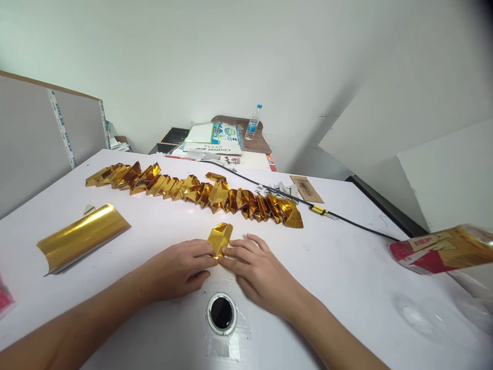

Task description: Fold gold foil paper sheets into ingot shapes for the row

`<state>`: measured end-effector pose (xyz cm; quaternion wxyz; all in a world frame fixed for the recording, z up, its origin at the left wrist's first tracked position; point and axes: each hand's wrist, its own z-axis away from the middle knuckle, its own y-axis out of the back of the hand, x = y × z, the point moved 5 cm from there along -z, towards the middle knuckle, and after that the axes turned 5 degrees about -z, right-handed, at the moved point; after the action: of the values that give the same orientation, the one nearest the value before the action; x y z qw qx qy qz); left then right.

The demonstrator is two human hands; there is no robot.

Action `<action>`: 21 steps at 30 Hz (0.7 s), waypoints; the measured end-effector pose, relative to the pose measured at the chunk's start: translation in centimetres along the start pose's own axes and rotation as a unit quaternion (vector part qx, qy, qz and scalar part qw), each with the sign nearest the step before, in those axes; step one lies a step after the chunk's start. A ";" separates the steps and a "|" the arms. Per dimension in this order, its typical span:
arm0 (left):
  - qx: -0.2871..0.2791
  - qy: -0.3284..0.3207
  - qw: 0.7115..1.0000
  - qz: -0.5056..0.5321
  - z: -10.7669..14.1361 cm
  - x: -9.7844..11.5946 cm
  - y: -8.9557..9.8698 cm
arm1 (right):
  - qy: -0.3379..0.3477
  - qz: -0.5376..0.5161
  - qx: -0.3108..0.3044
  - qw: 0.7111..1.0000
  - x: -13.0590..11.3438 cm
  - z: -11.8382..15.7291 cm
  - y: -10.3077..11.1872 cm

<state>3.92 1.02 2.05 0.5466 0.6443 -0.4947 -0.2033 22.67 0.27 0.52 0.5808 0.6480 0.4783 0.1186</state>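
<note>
A small folded piece of gold foil paper (220,238) lies on the white table between my hands. The fingertips of my left hand (181,268) press together on its lower left edge. On its lower right side rest the fingertips of my right hand (254,267), the fingers slightly spread and bent over the edge. Beyond them a long row of folded gold pieces (185,190) stretches across the table. A stack of curved gold sheets (82,236) lies to the left. Just below my hands is a round dark disc with a pale rim (222,313), near some clear tape.
A black cable (358,225) with a yellow tag crosses the table behind the gold row. At the right edge lies a red and gold packet (439,250). A brown card (307,189) is at the back, with a water bottle (252,123) and papers beyond.
</note>
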 end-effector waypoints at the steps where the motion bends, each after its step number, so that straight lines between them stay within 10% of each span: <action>1: 0.000 -0.003 1.000 0.000 0.0 0.0 0.0 | -0.002 0.001 -0.001 1.000 0.0 0.0 0.0; 21: 0.012 0.009 0.990 -0.140 -0.6 1.8 -1.2 | -0.090 -0.075 0.065 0.991 0.4 -1.7 -0.9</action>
<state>5.68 -0.29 1.67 0.5094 0.7156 -0.3971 -0.2660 21.21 1.56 0.10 0.5854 0.6547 0.4780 -0.0160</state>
